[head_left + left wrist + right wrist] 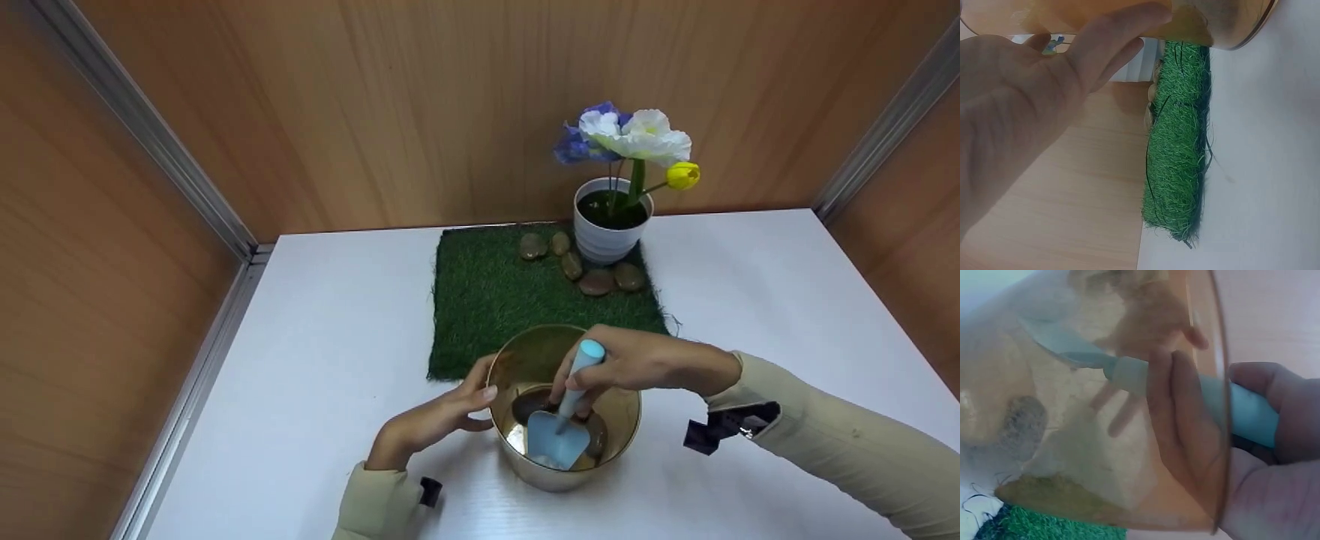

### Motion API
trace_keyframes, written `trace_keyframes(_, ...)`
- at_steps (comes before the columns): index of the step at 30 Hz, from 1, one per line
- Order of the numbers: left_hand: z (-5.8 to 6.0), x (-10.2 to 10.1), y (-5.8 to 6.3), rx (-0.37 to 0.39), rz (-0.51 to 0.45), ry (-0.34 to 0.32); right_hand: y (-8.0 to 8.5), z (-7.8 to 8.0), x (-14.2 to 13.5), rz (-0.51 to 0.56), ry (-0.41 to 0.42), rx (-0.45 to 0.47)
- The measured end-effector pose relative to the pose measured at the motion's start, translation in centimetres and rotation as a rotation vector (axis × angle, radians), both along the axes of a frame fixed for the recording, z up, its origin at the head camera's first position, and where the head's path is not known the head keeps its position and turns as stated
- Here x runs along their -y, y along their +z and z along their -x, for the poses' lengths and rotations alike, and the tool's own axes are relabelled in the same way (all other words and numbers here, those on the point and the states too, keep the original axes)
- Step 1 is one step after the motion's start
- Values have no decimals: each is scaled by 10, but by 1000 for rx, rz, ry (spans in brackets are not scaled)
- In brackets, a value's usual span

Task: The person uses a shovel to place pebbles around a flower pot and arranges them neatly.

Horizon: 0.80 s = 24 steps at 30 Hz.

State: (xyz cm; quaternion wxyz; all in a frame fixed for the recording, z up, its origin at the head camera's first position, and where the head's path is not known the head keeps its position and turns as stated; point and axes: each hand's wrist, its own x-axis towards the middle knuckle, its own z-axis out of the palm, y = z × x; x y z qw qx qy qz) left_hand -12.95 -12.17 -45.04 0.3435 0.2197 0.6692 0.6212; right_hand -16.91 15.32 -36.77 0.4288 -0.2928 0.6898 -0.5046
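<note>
A light-blue hand trowel (559, 439) slants down inside a clear amber bucket (630, 442), its blade low near the front wall. My right hand (630, 360) grips its handle, reaching over the rim, as the right wrist view shows through the wall. My left hand (442, 412) touches the bucket's left side, with the fingers fairly straight along the outer wall and the thumb at the rim. Dark stones (596, 435) lie at the bottom of the bucket, partly hidden by the trowel and my right fingers.
Behind the bucket lies a green artificial grass mat (480, 300). On it stand a white flowerpot (606, 244) with purple, white and yellow flowers (645, 139) and several brown stones (597, 282). Wood panels (450, 112) border the white table (337, 322).
</note>
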Motion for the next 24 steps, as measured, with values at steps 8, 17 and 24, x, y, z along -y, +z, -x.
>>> trace_keyframes(8,0,-1,0,-2,2,9,4,3,-18,106,-29,52)
trace_keyframes(17,0,-1,-1,8,14,17,2,2,-33,166,-82,76)
trace_keyframes(24,1,-1,-1,6,14,7,4,0,-40,213,-118,122)
